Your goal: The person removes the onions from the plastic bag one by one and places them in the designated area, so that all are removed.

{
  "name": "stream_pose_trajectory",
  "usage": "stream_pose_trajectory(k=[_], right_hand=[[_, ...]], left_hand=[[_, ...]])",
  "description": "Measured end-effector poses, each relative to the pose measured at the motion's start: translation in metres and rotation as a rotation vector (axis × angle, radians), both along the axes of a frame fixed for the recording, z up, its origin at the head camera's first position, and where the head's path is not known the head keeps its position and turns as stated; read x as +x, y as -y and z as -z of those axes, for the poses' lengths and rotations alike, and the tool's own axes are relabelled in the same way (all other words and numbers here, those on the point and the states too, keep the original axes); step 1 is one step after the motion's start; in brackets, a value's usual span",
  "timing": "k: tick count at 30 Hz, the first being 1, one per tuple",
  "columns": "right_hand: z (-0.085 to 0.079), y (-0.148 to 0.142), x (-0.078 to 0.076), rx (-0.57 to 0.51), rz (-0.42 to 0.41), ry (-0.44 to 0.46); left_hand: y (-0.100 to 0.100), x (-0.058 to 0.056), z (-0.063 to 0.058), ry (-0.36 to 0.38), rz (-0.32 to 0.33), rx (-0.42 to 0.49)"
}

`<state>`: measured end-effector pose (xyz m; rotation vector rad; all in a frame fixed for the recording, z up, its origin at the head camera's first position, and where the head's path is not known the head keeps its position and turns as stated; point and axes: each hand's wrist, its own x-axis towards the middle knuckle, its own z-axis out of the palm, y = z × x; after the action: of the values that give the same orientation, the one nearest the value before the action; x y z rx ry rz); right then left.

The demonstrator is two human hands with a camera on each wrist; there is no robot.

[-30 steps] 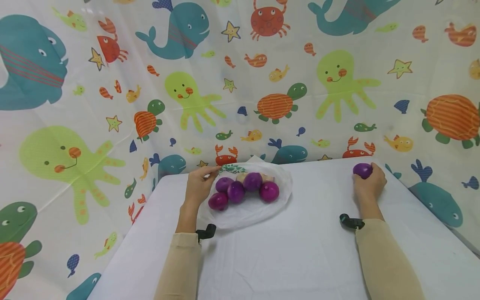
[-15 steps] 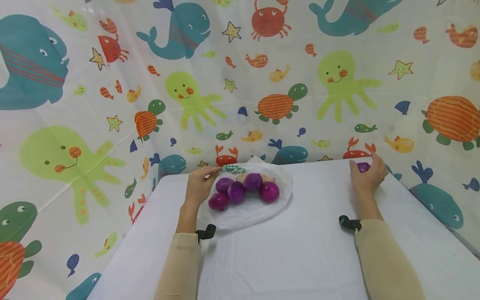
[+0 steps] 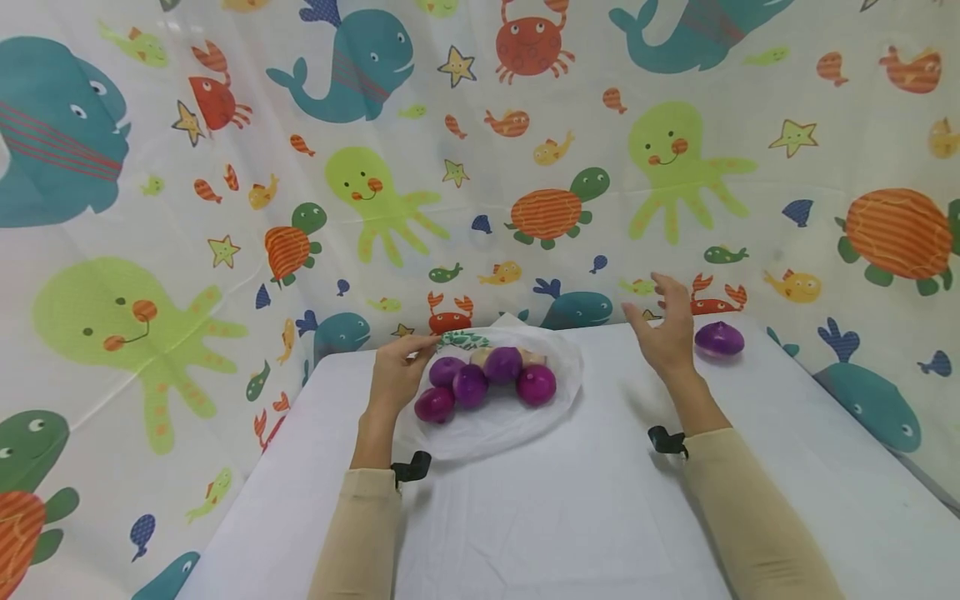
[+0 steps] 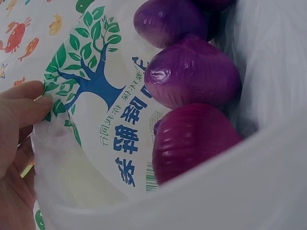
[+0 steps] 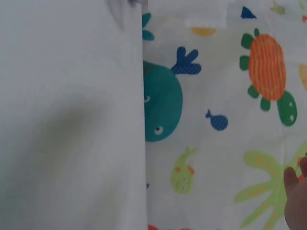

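Note:
My left hand (image 3: pixel 393 375) pinches the edge of a white plastic bag (image 3: pixel 517 429) between thumb and fingertips. In the left wrist view the bag's wall shows a printed blue tree (image 4: pixel 96 84) with green leaves. Several purple onions lie inside, among them a magenta onion (image 3: pixel 536 385) and a violet onion (image 3: pixel 470 386). My right hand (image 3: pixel 667 333) is raised over the back of the table, fingers spread and holding nothing. Just right of it, a single purple onion (image 3: pixel 719 341) sits on the cloth. Only part of the right hand (image 5: pixel 296 203) shows in the right wrist view.
Pale things (image 3: pixel 534 357) lie behind the onions in the bag, partly hidden. A white cloth (image 3: pixel 555 517) covers the table, whose far edge meets a curtain (image 3: pixel 480 183) printed with sea animals.
My right hand has let go of the onion at the back right corner, then moved left and up from it. My left hand keeps its hold on the bag.

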<state>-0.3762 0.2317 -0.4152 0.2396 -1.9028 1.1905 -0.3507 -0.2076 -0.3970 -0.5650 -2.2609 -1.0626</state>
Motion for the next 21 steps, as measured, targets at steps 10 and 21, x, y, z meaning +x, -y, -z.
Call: stream_pose_trajectory(k=[10,21], right_hand=[[-0.007,0.044,0.009,0.171,-0.132,0.031],[-0.002,0.073,0.014,0.276,-0.289,-0.019]], left_hand=[[0.0,0.001,-0.001,-0.007,-0.002,0.003],[0.001,0.001,-0.001,0.002,0.003,0.009]])
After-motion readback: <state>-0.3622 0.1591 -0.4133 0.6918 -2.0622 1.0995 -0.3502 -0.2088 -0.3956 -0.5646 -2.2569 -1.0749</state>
